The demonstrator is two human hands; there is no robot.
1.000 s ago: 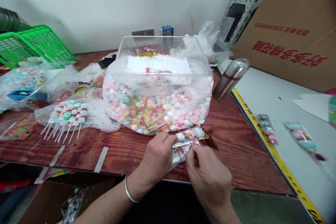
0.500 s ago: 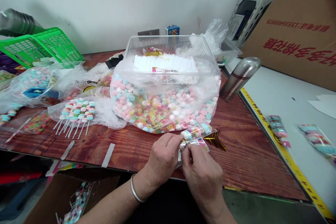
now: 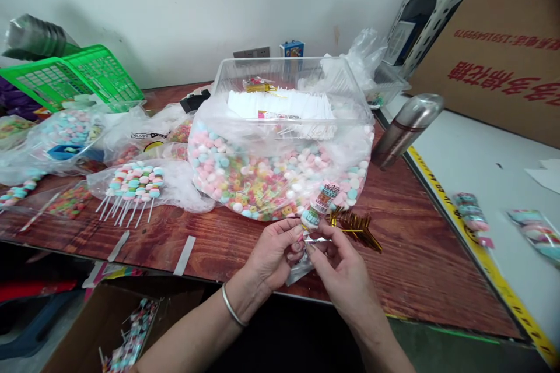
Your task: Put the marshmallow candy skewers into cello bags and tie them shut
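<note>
A marshmallow lollipop (image 3: 321, 204) in a clear printed wrapper stands tilted up between my hands, its label showing. My left hand (image 3: 273, 250) is closed, pinching its gathered neck, where a bit of gold tie shows by the thumb. My right hand (image 3: 343, 262) is also closed, with thumb and index finger at the wrapper just below the candy; the stick end is mostly hidden by the fingers. Just behind the right hand lies a bunch of gold twist ties (image 3: 361, 230) on the wooden table (image 3: 420, 268). Clear wrappers (image 3: 301, 271) lie under the hands.
A clear bin (image 3: 280, 113) of white sticks rests on a big bag of marshmallows (image 3: 262, 180). Unwrapped marshmallow lollipops (image 3: 136, 180) lie left. A steel flask (image 3: 409, 128) and wrapped lollipops (image 3: 470, 213) are at right. Below left stands a carton (image 3: 83, 326) holding finished lollipops.
The lollipop has swung from lying sideways to tilting upright, turning its label into view. Both hands have rolled open at the wrists, showing more of the fingers, still at the neck.
</note>
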